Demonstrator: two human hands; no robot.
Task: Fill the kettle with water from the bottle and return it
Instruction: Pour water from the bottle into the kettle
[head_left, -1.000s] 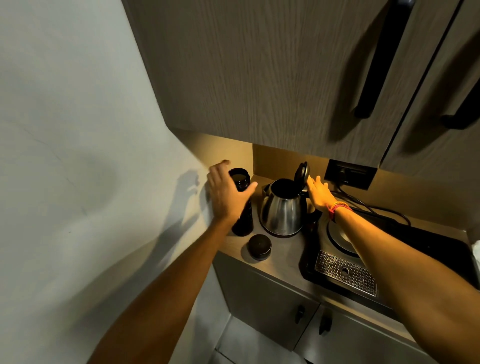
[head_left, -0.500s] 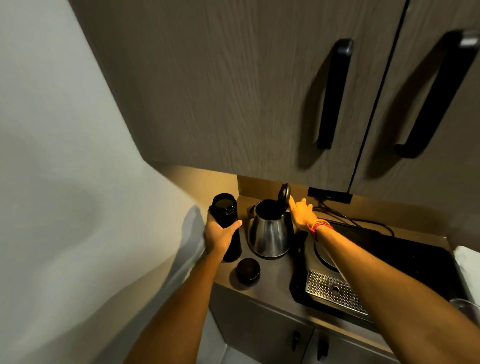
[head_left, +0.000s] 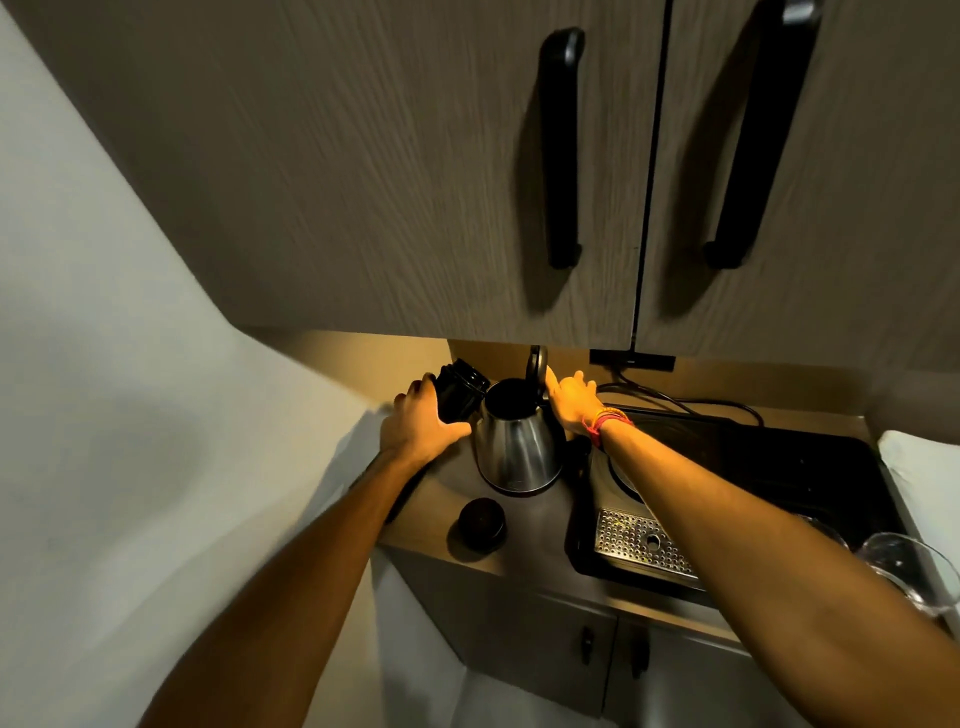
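Note:
A steel kettle (head_left: 517, 449) stands on the counter with its black lid (head_left: 536, 366) flipped up and its mouth showing. My left hand (head_left: 418, 426) grips a black bottle (head_left: 460, 392), uncapped and tilted so its mouth leans toward the kettle's rim. My right hand (head_left: 574, 400) rests behind the kettle at its handle and raised lid; whether the fingers wrap the handle is hidden. The bottle's black cap (head_left: 482, 522) lies on the counter in front of the kettle.
A black tray (head_left: 810, 467) with a round kettle base and a perforated metal drain grille (head_left: 641, 543) sits to the right. Glassware (head_left: 909, 566) stands at its right end. Cables run to a wall socket (head_left: 631, 360). Cupboard doors hang low overhead.
My left hand has lifted the bottle off the counter and tilted its mouth toward the kettle. My right hand has stayed at the lid and handle. The camera has tipped upward.

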